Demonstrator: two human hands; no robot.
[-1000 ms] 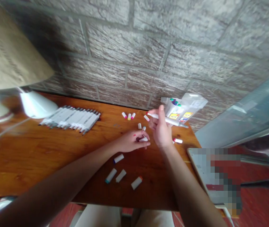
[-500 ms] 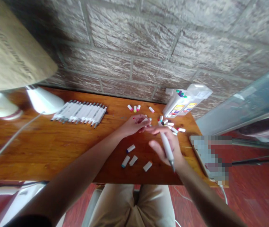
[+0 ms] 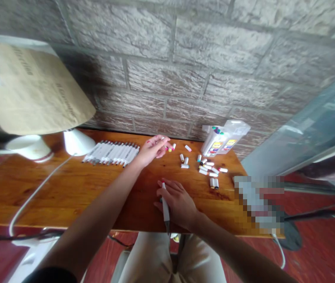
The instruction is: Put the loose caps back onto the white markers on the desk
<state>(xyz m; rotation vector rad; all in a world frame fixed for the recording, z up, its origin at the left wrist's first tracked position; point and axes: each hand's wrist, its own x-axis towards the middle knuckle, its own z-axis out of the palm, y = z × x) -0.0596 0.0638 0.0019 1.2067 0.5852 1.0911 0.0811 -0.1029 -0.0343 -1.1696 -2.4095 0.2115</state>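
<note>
A white marker point(image 3: 166, 209) lies across the palm side of my right hand point(image 3: 179, 202), caught between thumb and fingers, its grey end toward the table's front edge. This hand rests low over the tabletop, and what lies beneath it is mostly hidden. My left hand point(image 3: 155, 150) is raised farther back with its fingers curled together; a whitish bit shows at the fingertips, too small to name. Just beside those fingertips are a yellow-ended cap point(image 3: 170, 149) and a pink-ended cap point(image 3: 173, 146). A row of white markers point(image 3: 113, 153) lies left of my left hand.
Several loose caps point(image 3: 208, 167) are scattered on the right of the wooden table point(image 3: 76, 196). Behind them stands a clear marker case point(image 3: 214, 143) with a few markers inside. A lamp point(image 3: 77, 142), a white cup point(image 3: 33, 148) and a cable point(image 3: 37, 190) occupy the left.
My left hand has moved left and back, away from the middle caps. The right hand has come left and toward me with the marker, covering the spot where front caps lay. The view has shifted.
</note>
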